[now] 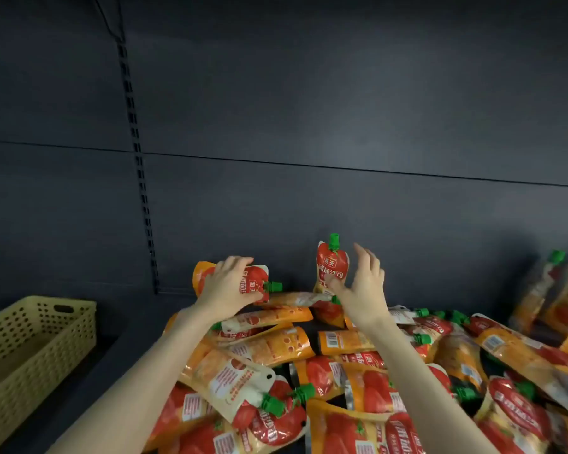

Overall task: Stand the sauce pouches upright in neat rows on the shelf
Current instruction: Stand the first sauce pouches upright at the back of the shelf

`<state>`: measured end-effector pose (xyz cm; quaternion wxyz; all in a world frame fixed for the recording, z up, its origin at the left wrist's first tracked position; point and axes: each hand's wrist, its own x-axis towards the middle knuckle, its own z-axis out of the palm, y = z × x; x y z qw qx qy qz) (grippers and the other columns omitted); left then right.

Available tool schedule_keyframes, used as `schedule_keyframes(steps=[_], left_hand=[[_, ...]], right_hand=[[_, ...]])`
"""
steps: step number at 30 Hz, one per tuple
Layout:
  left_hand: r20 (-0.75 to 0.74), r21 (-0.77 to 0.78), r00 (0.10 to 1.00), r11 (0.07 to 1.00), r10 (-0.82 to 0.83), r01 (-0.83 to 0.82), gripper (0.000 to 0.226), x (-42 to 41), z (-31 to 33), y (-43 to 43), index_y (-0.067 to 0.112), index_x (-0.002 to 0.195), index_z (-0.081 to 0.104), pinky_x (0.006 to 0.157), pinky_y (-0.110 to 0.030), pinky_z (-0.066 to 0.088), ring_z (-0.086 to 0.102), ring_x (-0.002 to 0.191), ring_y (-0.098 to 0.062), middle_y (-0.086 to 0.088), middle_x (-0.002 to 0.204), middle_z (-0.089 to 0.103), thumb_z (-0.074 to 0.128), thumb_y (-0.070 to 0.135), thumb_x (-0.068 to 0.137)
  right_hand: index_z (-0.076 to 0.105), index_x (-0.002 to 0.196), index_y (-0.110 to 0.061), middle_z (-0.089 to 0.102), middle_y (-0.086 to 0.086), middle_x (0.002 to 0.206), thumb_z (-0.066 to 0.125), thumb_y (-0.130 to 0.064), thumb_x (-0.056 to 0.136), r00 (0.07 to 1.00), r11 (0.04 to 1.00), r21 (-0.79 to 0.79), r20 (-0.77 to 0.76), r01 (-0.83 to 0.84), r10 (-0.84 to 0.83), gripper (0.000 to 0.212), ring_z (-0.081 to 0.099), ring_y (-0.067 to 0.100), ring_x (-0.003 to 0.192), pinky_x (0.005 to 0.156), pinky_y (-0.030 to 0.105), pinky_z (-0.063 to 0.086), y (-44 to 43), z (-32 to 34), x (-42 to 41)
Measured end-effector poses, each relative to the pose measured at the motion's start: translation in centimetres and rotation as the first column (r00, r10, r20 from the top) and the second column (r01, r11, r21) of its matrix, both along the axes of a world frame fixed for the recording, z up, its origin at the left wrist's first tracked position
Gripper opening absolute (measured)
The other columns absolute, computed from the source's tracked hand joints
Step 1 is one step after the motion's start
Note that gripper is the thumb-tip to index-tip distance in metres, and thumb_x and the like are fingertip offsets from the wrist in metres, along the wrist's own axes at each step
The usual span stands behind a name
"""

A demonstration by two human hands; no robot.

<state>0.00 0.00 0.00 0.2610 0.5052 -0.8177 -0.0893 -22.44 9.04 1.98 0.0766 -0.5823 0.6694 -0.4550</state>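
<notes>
My left hand has its fingers curled over a sideways pouch, gripping it above the heap with its green cap pointing toward the shelf's right end. My right hand is open, its fingers spread and nearly straight just beside the upright pouch. My thumb lies against the lower front of that pouch, though I cannot tell whether it presses or only brushes it. This pouch stands near the back edge of the shelf, close to the back panel, with its green cap on top. Below and in front of both hands, the pile of pouches lies flat and jumbled across the middle and front of the shelf, overlapping one another, with caps pointing different ways. Toward the right end a few blurred leaning pouches stand against the back. At the left end sits a yellow perforated basket, well apart from the pile.
</notes>
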Motion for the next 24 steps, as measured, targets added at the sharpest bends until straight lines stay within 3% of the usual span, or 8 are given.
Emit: schedule_keyframes(steps=[2, 5, 9, 14, 17, 19, 21, 24], left_hand=[[0.085, 0.049, 0.996, 0.999, -0.004, 0.0, 0.08, 0.0, -0.2, -1.4, 0.02, 0.142, 0.03, 0.106, -0.039, 0.026, 0.033, 0.132, -0.023, -0.002, 0.143, 0.037, 0.068, 0.048, 0.077], [0.145, 0.049, 0.989, 0.999, 0.001, -0.008, 0.078, 0.0, -0.7, -3.5, 0.02, 0.138, 0.036, 0.108, -0.04, 0.025, 0.039, 0.128, -0.025, -0.003, 0.139, 0.044, 0.069, 0.049, 0.075], [0.124, 0.068, 0.991, 0.997, -0.051, 0.042, 0.058, 0.5, -0.7, -5.4, 0.02, 0.117, 0.054, 0.097, -0.04, 0.037, 0.052, 0.11, -0.021, 0.0, 0.115, 0.058, 0.073, 0.049, 0.071], [-0.314, 0.084, 0.943, 0.987, -0.107, 0.14, 0.026, 1.0, 0.0, -6.4, 0.02, 0.085, 0.054, 0.065, -0.024, 0.043, 0.061, 0.079, -0.016, 0.006, 0.079, 0.061, 0.077, 0.027, 0.074], [-0.612, 0.083, 0.789, 0.989, -0.048, 0.125, 0.025, 1.0, 1.1, -6.7, 0.012, 0.092, 0.059, 0.071, -0.031, 0.052, 0.065, 0.08, -0.017, -0.003, 0.087, 0.067, 0.076, 0.02, 0.075], [-0.775, 0.192, 0.631, 0.966, 0.043, 0.17, 0.023, 0.8, 0.6, -6.4, 0.013, 0.093, 0.059, 0.074, -0.035, 0.055, 0.067, 0.085, -0.019, -0.007, 0.093, 0.069, 0.074, 0.018, 0.077], [-0.827, 0.264, 0.55, 0.943, 0.113, 0.203, 0.024, 1.0, -0.4, -6.3, 0.017, 0.097, 0.059, 0.079, -0.037, 0.055, 0.066, 0.094, -0.02, -0.005, 0.1, 0.069, 0.073, 0.018, 0.078], [-0.749, 0.315, 0.657, 0.919, 0.089, 0.235, 0.044, 2.2, -1.0, -6.8, 0.019, 0.111, 0.056, 0.087, -0.039, 0.052, 0.062, 0.103, -0.018, -0.002, 0.11, 0.066, 0.075, 0.007, 0.074]], right_hand=[[0.018, 0.146, -0.013, 0.031, 0.006, 0.147, 0.066, -0.027, 0.086, 0.994, 1.0, 0.019, 0.106, -0.016, 0.014, 0.078, 0.029, 0.026, 0.136, 0.111, 0.041, 0.032, -1.3, -0.1, 0.0], [0.026, 0.14, -0.009, 0.05, 0.007, 0.133, 0.066, -0.023, 0.086, 0.968, 0.995, 0.094, 0.25, -0.028, 0.004, 0.069, 0.051, 0.022, 0.12, 0.094, 0.029, 0.044, -2.7, -0.1, -0.1], [0.048, 0.124, -0.009, 0.061, 0.007, 0.118, 0.069, -0.024, 0.083, 0.969, 0.99, 0.139, 0.242, 0.014, -0.048, 0.048, 0.059, 0.021, 0.105, 0.083, 0.026, 0.045, -4.1, 0.0, -0.3], [0.062, 0.108, -0.009, 0.068, 0.008, 0.106, 0.073, -0.018, 0.079, 0.967, 0.982, 0.19, 0.253, -0.016, -0.033, 0.033, 0.064, 0.022, 0.096, 0.086, 0.036, 0.052, -6.1, 0.3, -1.1], [0.064, 0.101, -0.01, 0.07, 0.01, 0.102, 0.075, -0.013, 0.076, 0.94, 0.977, 0.195, 0.34, -0.092, 0.021, 0.027, 0.066, 0.026, 0.095, 0.088, 0.046, 0.053, -7.2, 0.3, -1.3], [0.063, 0.101, -0.01, 0.069, 0.007, 0.099, 0.074, -0.012, 0.078, 0.914, 0.97, 0.197, 0.401, -0.142, 0.052, 0.026, 0.066, 0.027, 0.098, 0.085, 0.043, 0.054, -7.7, 0.3, -1.3], [0.062, 0.103, -0.012, 0.068, 0.003, 0.097, 0.073, -0.012, 0.078, 0.902, 0.962, 0.2, 0.424, -0.184, 0.084, 0.027, 0.065, 0.024, 0.098, 0.08, 0.034, 0.054, -7.9, 0.4, -1.3], [0.058, 0.111, -0.014, 0.066, 0.002, 0.104, 0.078, -0.016, 0.073, 0.947, 0.95, 0.25, 0.3, -0.189, 0.11, 0.043, 0.063, 0.019, 0.098, 0.084, 0.034, 0.053, -8.2, 0.0, -1.2]])
